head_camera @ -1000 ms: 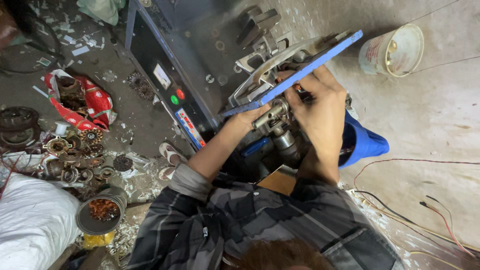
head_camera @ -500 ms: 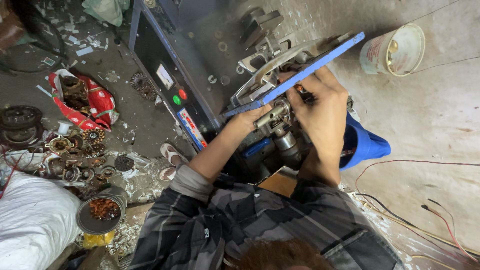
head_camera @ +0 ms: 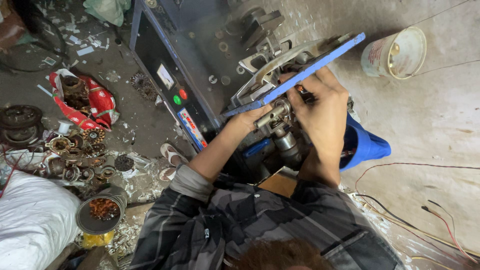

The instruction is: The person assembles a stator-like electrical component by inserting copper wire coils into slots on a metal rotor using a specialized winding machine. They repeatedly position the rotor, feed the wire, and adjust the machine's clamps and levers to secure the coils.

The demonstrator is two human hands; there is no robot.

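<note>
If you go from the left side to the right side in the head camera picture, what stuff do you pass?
White sack → red bag → round tin → green button → left hand → right hand → white bucket → loose wires.

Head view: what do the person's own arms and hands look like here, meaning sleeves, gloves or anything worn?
Both hands are bare: no gloves show on the left hand or the right hand, and I see no rings or watch. The shirt is a dark grey and black plaid, and its sleeves are pushed up toward the elbows, leaving the forearms uncovered.
</note>
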